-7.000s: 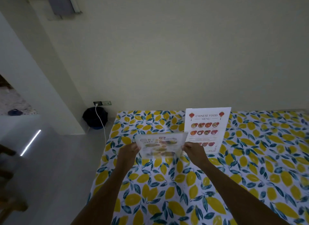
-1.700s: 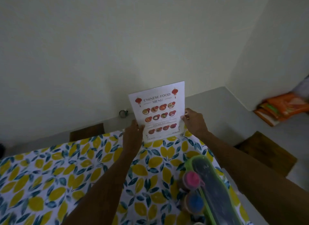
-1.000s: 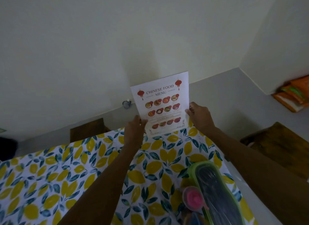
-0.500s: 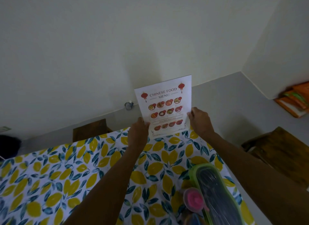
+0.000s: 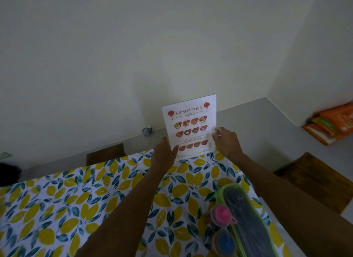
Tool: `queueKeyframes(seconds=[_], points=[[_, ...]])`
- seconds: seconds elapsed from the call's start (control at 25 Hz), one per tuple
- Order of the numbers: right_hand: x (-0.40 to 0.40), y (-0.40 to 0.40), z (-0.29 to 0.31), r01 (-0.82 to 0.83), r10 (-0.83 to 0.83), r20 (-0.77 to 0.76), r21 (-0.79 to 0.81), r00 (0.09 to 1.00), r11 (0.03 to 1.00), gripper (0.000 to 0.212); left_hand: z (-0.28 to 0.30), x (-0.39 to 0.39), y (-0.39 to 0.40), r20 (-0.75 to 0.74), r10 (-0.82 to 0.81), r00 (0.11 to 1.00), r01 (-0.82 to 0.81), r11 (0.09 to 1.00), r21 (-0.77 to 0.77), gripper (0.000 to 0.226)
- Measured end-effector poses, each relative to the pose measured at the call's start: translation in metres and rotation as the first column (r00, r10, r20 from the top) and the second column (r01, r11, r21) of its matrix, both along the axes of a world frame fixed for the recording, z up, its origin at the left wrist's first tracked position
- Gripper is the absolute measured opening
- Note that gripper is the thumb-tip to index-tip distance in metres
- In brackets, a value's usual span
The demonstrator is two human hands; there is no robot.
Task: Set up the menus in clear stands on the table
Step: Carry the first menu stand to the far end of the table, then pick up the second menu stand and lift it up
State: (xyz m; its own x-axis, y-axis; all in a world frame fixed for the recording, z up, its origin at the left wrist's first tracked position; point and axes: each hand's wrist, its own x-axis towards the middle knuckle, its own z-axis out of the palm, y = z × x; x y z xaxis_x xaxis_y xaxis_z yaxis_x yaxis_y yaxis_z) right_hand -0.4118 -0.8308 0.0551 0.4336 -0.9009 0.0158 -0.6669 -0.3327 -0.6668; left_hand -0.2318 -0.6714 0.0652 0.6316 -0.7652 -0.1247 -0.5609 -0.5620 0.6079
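While menu (image 5: 191,125) stands upright at table (image 5: 95,199) edge, left hand (image 5: 164,155) and right hand (image 5: 226,142) pinch its sides.

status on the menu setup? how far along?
Done: the Chinese food menu stands upright at the far table edge, apparently in its clear stand, which is hard to make out. In hand: left hand and right hand flank its lower sides, seemingly adjusting. Left: letting go. No other menu or stand is in view, so the rest cannot be judged.
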Motion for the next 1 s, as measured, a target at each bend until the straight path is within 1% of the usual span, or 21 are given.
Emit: queueKeyframes(seconds=[0.12,0.2,0.32,0.4,0.44,0.56,0.64,0.8,0.92,1.0], points=[[0.004,0.027,0.014,-0.035,0.035,0.004,0.002,0.999,0.999,0.035,0.006,-0.002,0.024,0.016,-0.005,1.000,0.004,0.999,0.038,0.053],[0.010,0.053,0.024,-0.110,0.109,-0.028,-0.032,0.994,0.993,0.035,0.011,0.002,0.050,0.061,-0.030,0.998,0.025,0.997,0.077,0.059],[0.024,0.103,0.034,-0.249,0.238,-0.123,-0.081,0.963,0.965,0.040,0.021,0.015,0.101,0.182,-0.105,0.978,0.087,0.991,0.105,0.052],[0.035,0.137,0.038,-0.347,0.321,-0.219,-0.088,0.921,0.934,0.044,0.026,0.020,0.134,0.299,-0.145,0.943,0.107,0.985,0.138,0.049],[0.042,0.157,0.040,-0.395,0.357,-0.278,-0.094,0.892,0.914,0.047,0.028,0.024,0.154,0.342,-0.153,0.927,0.102,0.982,0.162,0.051],[0.067,0.223,0.046,-0.512,0.423,-0.451,-0.091,0.786,0.854,0.056,0.034,0.038,0.225,0.394,-0.159,0.905,0.070,0.970,0.231,0.061],[0.086,0.273,0.048,-0.571,0.453,-0.517,-0.087,0.726,0.816,0.060,0.033,0.051,0.282,0.407,-0.134,0.904,0.034,0.970,0.242,0.064],[0.126,0.379,0.049,-0.643,0.515,-0.577,-0.023,0.634,0.765,0.070,0.029,0.075,0.401,0.400,-0.049,0.915,-0.051,0.971,0.234,0.064],[0.161,0.469,0.045,-0.705,0.575,-0.569,-0.012,0.588,0.709,0.072,0.026,0.096,0.501,0.409,0.047,0.912,-0.141,0.969,0.203,0.064],[0.185,0.525,0.044,-0.750,0.623,-0.553,-0.005,0.553,0.661,0.071,0.025,0.112,0.567,0.437,0.131,0.890,-0.220,0.963,0.159,0.066]])
